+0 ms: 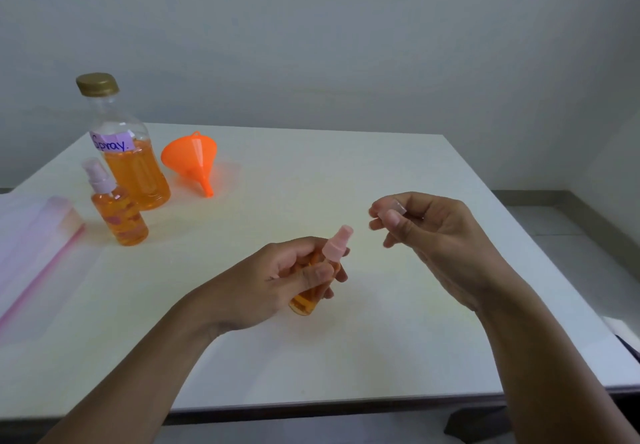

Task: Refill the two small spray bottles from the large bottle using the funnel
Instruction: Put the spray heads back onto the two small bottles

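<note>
Both hands raised (fingers curled).

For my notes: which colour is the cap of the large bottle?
The cap of the large bottle is gold, seen in the head view.

One small spray bottle [313, 277] is tilted, full of orange liquid. Another [117, 206], the big bottle [128, 145] and the orange funnel [192, 159] sit near the table's far left corner.

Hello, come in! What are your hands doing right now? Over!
Left hand grips small spray bottle, pump on. Right hand pinches clear cap. Large bottle capped, funnel lying on table. Nothing in the way.
</note>
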